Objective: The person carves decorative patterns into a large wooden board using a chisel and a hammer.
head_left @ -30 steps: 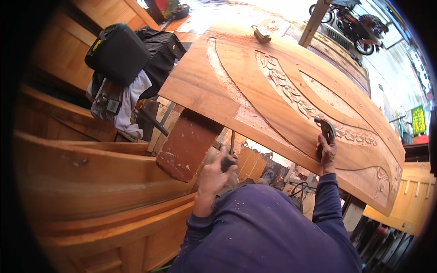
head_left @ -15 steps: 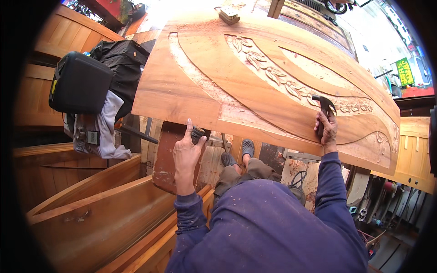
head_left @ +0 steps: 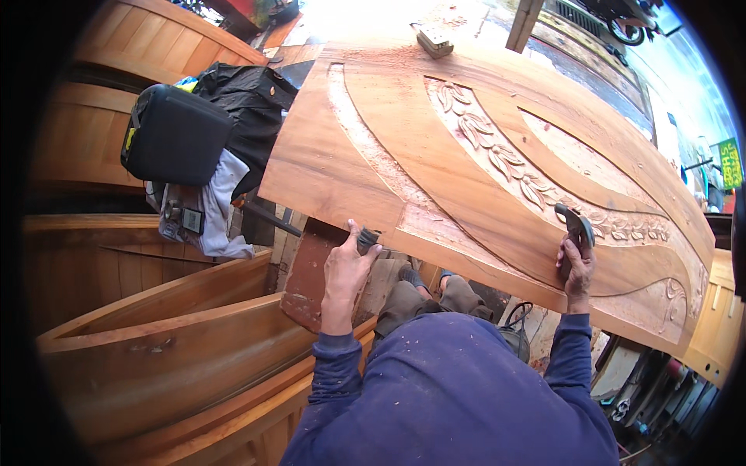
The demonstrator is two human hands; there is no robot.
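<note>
A large carved wooden panel (head_left: pixel 466 194), with leaf relief and curved recessed bands, spreads out in front of me. In my right hand (head_left: pixel 577 272) is a claw hammer (head_left: pixel 575 225), its head raised above the panel near the leaf carving. At the panel's near left edge, my left hand (head_left: pixel 347 268) has its index finger stretched along the edge and its thumb out to the side. Between that thumb and the fingers sits a dark ridged bundle (head_left: pixel 368 241), whose kind I cannot make out. My other left fingers are hidden.
A reddish-brown block (head_left: pixel 307 272) stands under the panel's near left corner. To the left are a black hard case (head_left: pixel 177 133), a white cloth (head_left: pixel 225 198) and wooden boards (head_left: pixel 179 342). A small wooden block (head_left: pixel 434 42) lies at the panel's far edge among shavings.
The whole view has shifted, so the panel sits further right and lower. The hammer is still in my right hand and its head has turned slightly. My left hand keeps its place at the edge.
</note>
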